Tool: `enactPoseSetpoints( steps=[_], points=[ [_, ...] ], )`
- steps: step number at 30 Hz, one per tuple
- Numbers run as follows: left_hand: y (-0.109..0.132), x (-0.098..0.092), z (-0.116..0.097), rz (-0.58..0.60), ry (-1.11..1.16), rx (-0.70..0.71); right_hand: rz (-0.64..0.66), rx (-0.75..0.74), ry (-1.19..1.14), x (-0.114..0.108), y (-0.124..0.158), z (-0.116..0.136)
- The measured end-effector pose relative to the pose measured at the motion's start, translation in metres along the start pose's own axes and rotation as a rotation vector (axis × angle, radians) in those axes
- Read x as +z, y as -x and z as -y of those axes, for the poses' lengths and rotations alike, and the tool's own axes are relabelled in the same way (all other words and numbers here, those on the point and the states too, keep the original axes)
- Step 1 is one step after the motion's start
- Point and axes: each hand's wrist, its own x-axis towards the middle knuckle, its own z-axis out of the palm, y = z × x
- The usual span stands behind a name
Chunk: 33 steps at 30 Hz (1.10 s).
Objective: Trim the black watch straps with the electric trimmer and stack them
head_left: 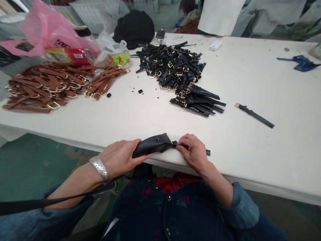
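Observation:
My left hand [122, 155], wearing a silver bracelet at the wrist, is wrapped round a black hair clipper [152, 144]. Its wide head points right, close to the buckle end of a black buckle strap [208, 152]. Fingertips of my right hand [192, 149] pinch that strap near the table's front edge and hide its middle; the tail sticks out to the right. Whether the clipper head touches the strap I cannot tell. Beyond my right hand lies a single black buckle strap [257, 115]. A bundle of black straps [198, 100] lies further back.
Behind the bundle is a heap of black buckle straps [173, 63]. Brown straps with metal rings [47, 83] are piled at the left, before a pink bag [50, 26]. A black cap [135, 28] and a blue cloth [302, 63] lie on the white table [250, 150].

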Motion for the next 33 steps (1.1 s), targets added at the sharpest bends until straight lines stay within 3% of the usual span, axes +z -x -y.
enactPoseSetpoints(
  steps=[5,10,16,23,33],
  points=[
    [-0.006,-0.002,-0.007,-0.006,0.015,0.009,0.074,0.045,0.171,0.001,-0.003,0.006],
    [-0.005,-0.005,-0.002,0.004,0.011,0.009,0.063,0.051,0.246,0.005,-0.005,0.004],
    [-0.001,-0.012,-0.002,0.018,-0.077,0.047,0.057,0.087,0.251,0.004,-0.007,0.007],
    [-0.023,-0.02,-0.018,0.011,-0.062,0.113,0.079,0.199,0.226,0.002,-0.011,0.006],
    [-0.017,-0.026,-0.007,0.058,-0.103,0.107,0.052,0.288,0.125,0.003,-0.014,0.008]
  ],
)
